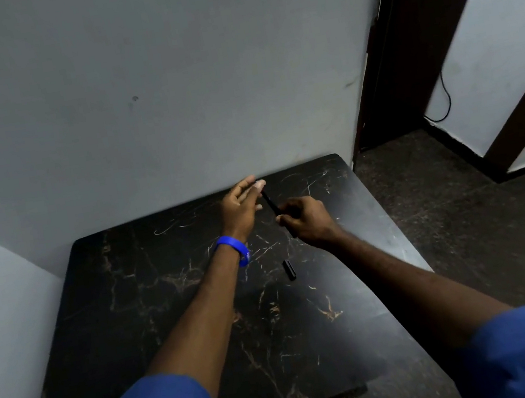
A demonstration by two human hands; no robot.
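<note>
The right hand [306, 221] grasps a slim black pen [270, 203], fingers curled round its lower part. The free end juts out up and to the left, away from the person. That end points almost straight at the fingertips of the left hand [243, 203], which hovers just beside it with fingers straight and spread, holding nothing; whether they touch the tip is too blurred to tell. A blue wristband [235, 248] sits on the left wrist. What looks like the pen's short black cap [289, 269] lies flat on the dark, marbled tabletop [154, 307]. It is nearer the person than either hand, in the gap between the two forearms and just below the right wrist. Its long axis runs away from the person, tilted slightly left at the far end, roughly in line with the pen. If the cap is to go back on, the empty left hand seems the one to fetch it. That hand would have to draw back toward the body and a little to the right, across the gap.
</note>
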